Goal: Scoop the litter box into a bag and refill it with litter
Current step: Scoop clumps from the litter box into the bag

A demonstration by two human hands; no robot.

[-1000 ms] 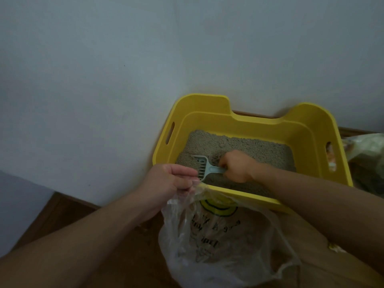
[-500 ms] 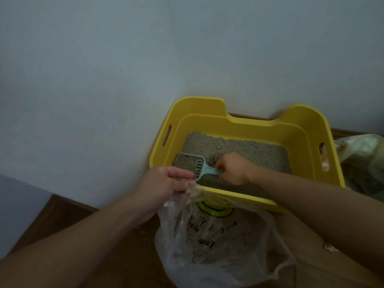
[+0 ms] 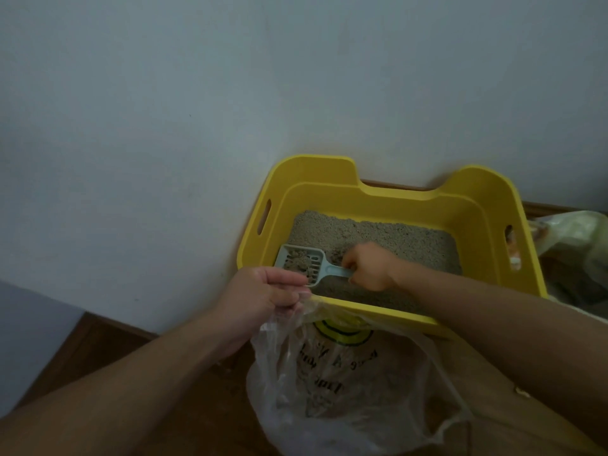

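Right grip (image 3: 368, 266) closed around the scoop (image 3: 301, 263) handle; the loaded scoop sits above the litter (image 3: 394, 238) at the box (image 3: 362, 195) near-left corner. Left grip (image 3: 263, 292) pinches the bag (image 3: 345, 383) rim open just outside the box's near edge, against the wall (image 3: 164, 126).

bag print (image 3: 332, 366): below left hand (image 3: 263, 292), unreadable
second bag (image 3: 579, 245): right of right hand (image 3: 370, 269), cut by edge
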